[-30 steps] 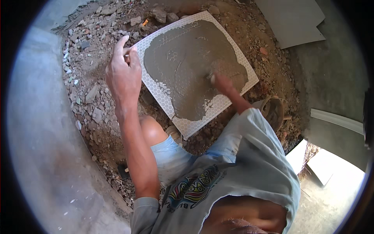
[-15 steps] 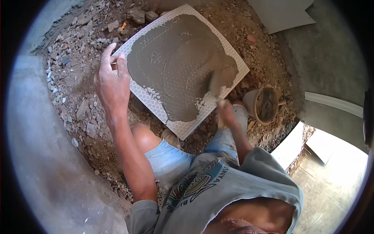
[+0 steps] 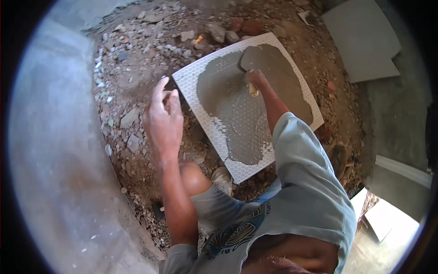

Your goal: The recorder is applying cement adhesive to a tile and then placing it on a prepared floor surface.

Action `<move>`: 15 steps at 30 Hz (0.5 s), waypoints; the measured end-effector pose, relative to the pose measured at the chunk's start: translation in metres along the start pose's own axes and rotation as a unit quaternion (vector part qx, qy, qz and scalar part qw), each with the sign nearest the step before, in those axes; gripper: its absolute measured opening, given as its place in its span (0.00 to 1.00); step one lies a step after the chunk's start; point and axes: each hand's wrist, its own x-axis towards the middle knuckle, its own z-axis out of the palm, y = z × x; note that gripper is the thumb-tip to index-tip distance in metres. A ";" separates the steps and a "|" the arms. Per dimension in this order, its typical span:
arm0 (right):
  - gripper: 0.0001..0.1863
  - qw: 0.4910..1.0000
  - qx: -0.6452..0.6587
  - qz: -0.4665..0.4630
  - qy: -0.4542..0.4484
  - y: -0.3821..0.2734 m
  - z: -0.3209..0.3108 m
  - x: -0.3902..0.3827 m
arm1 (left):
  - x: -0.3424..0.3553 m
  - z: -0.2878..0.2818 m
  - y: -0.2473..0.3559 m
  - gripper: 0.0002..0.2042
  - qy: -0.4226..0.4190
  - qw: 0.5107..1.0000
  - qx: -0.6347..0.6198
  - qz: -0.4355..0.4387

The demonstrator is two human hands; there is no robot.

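My right hand point(image 3: 258, 79) grips the wooden handle point(image 3: 253, 90) of a trowel point(image 3: 255, 55), whose blade lies on grey mortar point(image 3: 289, 96) spread over the back of a square tile point(image 3: 244, 171) with a hexagon pattern. Part of that pattern shows through the middle of the layer. Beside the tile's left corner is my left hand point(image 3: 163, 114), fingers loosely bent and apart; I cannot tell whether its fingertips touch the edge. The tile rests over rubble, and its underside is hidden.
Rubble and soil point(image 3: 125, 84) surround the tile. A bucket point(image 3: 338, 159) is partly behind my right sleeve. Grey concrete point(image 3: 50, 150) borders the left. At right are cut boards point(image 3: 360, 36), a white strip point(image 3: 401, 169) and pale pieces point(image 3: 378, 219).
My right hand with the trowel has swept from the tile's near right edge up to its upper middle. The whole view has shifted, putting the tile and left hand lower and further right.
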 end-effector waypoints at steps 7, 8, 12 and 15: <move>0.25 0.984 -0.002 -0.043 -0.172 -0.121 0.043 -0.092 | 0.013 -0.001 -0.018 0.17 0.036 0.999 0.025 0.016; 0.27 0.978 -0.034 -0.055 -0.197 -0.123 0.037 -0.101 | 0.013 -0.002 -0.017 0.18 0.034 0.999 0.024 0.027; 0.31 0.951 -0.125 -0.099 -0.263 -0.081 0.005 -0.135 | 0.018 0.004 -0.012 0.18 0.030 0.999 -0.010 -0.004; 0.30 0.939 -0.165 -0.111 -0.280 -0.045 -0.024 -0.186 | 0.016 -0.003 -0.010 0.18 0.015 1.000 -0.012 -0.025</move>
